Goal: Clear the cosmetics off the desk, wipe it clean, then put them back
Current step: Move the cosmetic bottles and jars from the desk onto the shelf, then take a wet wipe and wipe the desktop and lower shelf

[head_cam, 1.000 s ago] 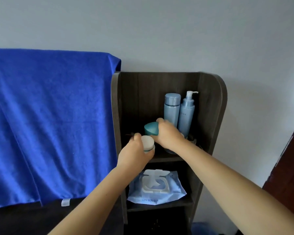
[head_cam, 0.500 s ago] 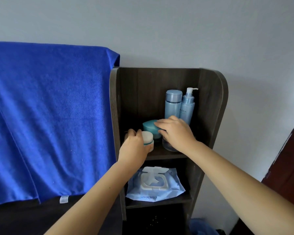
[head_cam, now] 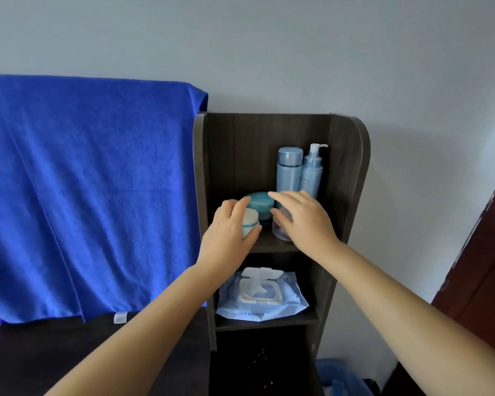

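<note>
On the upper shelf of a dark wooden shelf unit point(head_cam: 347, 178) stand a capped light-blue bottle point(head_cam: 289, 172) and a pump bottle point(head_cam: 312, 174) at the back. In front of them sits a teal-lidded jar point(head_cam: 259, 204). My left hand point(head_cam: 227, 234) curls around a small white-lidded jar point(head_cam: 251, 219) at the shelf's front left, thumb and fingers touching it. My right hand point(head_cam: 305, 221) hovers with fingers spread, holding nothing, just right of the teal jar. It partly hides a clear jar point(head_cam: 280, 231).
A pack of wet wipes point(head_cam: 262, 295) lies on the lower shelf. A large blue towel point(head_cam: 89, 190) hangs to the left over a dark surface point(head_cam: 40, 352). A dark red door point(head_cam: 483, 267) is at the right, a blue bag point(head_cam: 339, 378) on the floor.
My right hand set the teal jar down on the shelf and let go of it. My left hand brought the small jar onto the shelf's front left.
</note>
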Available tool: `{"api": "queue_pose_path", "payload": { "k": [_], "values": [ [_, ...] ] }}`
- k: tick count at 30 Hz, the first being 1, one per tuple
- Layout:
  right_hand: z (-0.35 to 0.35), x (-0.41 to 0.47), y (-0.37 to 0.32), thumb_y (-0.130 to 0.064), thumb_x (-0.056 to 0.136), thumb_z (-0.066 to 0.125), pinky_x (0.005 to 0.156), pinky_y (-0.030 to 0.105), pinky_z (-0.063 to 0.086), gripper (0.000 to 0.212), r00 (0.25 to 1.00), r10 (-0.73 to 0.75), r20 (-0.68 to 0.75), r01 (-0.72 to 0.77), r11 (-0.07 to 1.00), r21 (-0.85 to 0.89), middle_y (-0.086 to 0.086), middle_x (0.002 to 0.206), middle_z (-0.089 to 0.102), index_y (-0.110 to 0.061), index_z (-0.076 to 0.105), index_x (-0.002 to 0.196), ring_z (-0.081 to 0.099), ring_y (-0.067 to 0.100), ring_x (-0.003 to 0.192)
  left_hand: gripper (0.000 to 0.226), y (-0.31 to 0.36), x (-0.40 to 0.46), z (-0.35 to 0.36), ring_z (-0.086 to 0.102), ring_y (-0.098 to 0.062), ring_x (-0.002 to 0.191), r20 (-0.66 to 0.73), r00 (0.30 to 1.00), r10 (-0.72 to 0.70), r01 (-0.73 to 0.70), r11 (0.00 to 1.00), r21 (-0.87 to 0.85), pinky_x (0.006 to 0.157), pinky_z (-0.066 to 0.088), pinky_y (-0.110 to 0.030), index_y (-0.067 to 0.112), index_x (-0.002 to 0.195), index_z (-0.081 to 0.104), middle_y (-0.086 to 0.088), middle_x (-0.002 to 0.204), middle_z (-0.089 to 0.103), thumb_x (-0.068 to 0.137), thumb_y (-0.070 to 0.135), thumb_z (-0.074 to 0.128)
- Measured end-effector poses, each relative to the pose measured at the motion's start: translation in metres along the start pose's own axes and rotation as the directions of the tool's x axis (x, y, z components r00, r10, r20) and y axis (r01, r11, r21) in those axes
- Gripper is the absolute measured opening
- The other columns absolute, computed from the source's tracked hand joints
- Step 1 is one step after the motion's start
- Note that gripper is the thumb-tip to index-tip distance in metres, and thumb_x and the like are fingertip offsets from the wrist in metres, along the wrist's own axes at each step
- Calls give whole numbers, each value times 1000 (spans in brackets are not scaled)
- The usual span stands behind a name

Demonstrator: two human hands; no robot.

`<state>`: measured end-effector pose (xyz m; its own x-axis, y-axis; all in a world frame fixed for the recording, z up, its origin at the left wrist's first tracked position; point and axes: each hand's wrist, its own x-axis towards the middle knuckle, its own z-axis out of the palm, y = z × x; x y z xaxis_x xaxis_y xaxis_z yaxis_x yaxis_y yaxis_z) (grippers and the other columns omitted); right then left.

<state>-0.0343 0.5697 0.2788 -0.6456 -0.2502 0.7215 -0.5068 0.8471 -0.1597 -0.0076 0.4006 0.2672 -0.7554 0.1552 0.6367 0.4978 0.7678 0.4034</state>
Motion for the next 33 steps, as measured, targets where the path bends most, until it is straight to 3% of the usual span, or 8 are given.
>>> {"api": "queue_pose_path", "payload": {
  "k": [3, 6, 15, 19, 23, 26, 30, 33],
  "values": [
    [-10, -36, -16, -30, 88, 50, 82, 34, 50, 34, 996, -52, -68, 58, 994, 90, 4, 104, 68, -12, 63, 114, 59, 22, 96, 40, 0, -32, -15, 52, -13, 100, -94, 991, 99, -102, 994, -29, 65, 52, -35, 22, 124, 47, 3, 111, 52, 86, 36, 49],
    [-4, -78, -31, -31, 89, 49, 84, 27, 46, 33, 996, -77, -39, 81, 987, 137, 2, 103, 67, -13, 63, 113, 56, 15, 98, 39, -16, -71, -20, 50, -7, 89, -107, 993, 51, -55, 998, -37, 60, 49, -29, 25, 119, 47, 6, 102, 52, 84, 40, 42],
    [60, -163, -72, -37, 88, 45, 78, 33, 53, 34, 970, -59, 238, -6, 964, 266, -2, 102, 65, -17, 58, 113, 61, 18, 94, 36, -79, -182, -15, 54, -9, 94, 15, 968, -250, 249, 967, 54, 66, 53, -35, 23, 118, 50, 4, 102, 55, 84, 36, 52],
    [90, -196, -74, -39, 89, 45, 84, 34, 52, 38, 914, -16, 405, -90, 966, 242, -2, 108, 63, -17, 58, 118, 61, 17, 100, 42, -89, -219, -6, 51, -5, 92, 102, 950, -297, 288, 953, 95, 66, 54, -34, 25, 116, 47, 4, 99, 55, 81, 45, 37],
    [110, -216, -59, -29, 89, 58, 82, 33, 52, 32, 874, 60, 482, -156, 974, 162, 0, 109, 63, -16, 59, 119, 62, 18, 101, 46, -92, -230, 23, 58, -17, 95, 268, 926, -265, 240, 963, 122, 63, 51, -31, 18, 117, 52, 1, 102, 57, 83, 44, 35],
    [118, -214, -44, -28, 89, 58, 82, 34, 52, 31, 868, 159, 470, -221, 972, 80, 1, 108, 64, -15, 59, 118, 62, 20, 100, 38, -95, -214, 50, 52, -18, 104, 368, 911, -189, 177, 982, 67, 71, 48, -30, 17, 122, 50, 0, 110, 54, 89, 35, 45],
    [124, -197, -22, -26, 90, 56, 83, 38, 51, 29, 863, 278, 422, -312, 950, 11, 3, 110, 64, -12, 59, 116, 61, 23, 101, 39, -95, -171, 89, 46, -19, 114, 415, 905, -92, 103, 995, -3, 82, 47, -33, 15, 129, 44, -3, 121, 51, 92, 28, 48],
    [131, -180, -3, -21, 90, 57, 73, 29, 49, 26, 866, 336, 370, -356, 934, -17, 5, 108, 66, -10, 60, 113, 63, 24, 97, 39, -93, -136, 117, 44, -23, 117, 431, 897, -95, 107, 994, -2, 85, 46, -36, 12, 131, 40, -7, 125, 48, 94, 24, 45]
  ]
}}
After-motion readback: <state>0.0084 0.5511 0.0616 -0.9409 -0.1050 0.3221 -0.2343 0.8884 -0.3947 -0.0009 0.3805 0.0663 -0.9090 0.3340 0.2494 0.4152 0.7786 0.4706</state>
